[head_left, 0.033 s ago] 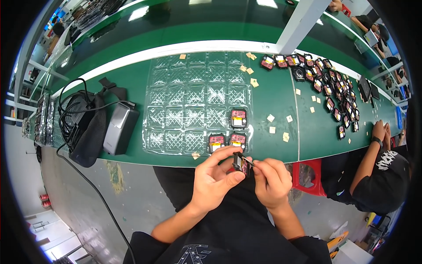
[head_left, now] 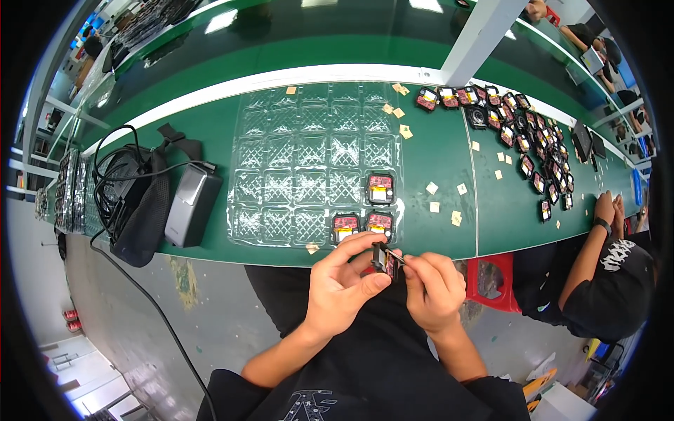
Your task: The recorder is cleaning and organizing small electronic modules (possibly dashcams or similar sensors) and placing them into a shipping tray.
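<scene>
Close in front of my body, my left hand [head_left: 344, 284] grips a small black-cased electronic module [head_left: 383, 260] between thumb and fingers, tilted on edge. My right hand [head_left: 437, 291] pinches a thin, dark, tweezer-like tool [head_left: 397, 258] whose tip reaches the module's upper side; the exact contact point is too small to make out. Just beyond my hands lies a clear plastic tray [head_left: 277, 188] with rows of square pockets. Three similar modules with red boards and yellow patches sit in its near right pockets, one of them this module [head_left: 380, 189].
Many more modules [head_left: 507, 135] lie bunched on the green bench [head_left: 439, 168] at right. Small beige paper squares [head_left: 456, 218] are scattered about. At left are a grey power bank [head_left: 191, 205], a black pouch [head_left: 144, 231] and cables. A co-worker [head_left: 611, 281] sits at right beside a red stool [head_left: 491, 284].
</scene>
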A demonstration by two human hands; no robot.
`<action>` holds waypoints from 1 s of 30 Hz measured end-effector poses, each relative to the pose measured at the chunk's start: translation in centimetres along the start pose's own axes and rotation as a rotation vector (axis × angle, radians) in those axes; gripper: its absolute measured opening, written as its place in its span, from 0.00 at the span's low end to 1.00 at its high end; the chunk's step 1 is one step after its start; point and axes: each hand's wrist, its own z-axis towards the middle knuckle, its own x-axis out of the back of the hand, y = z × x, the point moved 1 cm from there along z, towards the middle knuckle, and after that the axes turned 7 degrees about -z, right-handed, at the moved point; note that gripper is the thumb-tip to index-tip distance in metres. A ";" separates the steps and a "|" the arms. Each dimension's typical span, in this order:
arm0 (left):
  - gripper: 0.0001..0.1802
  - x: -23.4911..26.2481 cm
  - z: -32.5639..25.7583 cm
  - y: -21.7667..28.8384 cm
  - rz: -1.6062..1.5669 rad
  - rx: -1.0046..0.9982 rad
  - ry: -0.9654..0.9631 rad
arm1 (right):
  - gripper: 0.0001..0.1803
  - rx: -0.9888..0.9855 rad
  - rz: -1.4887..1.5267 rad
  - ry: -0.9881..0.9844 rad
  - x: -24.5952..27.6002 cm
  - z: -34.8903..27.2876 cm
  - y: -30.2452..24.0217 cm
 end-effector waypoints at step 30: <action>0.13 0.7 6.6 4.5 1.596 -0.584 0.008 | 0.18 -0.803 -0.583 0.047 8.5 0.1 11.6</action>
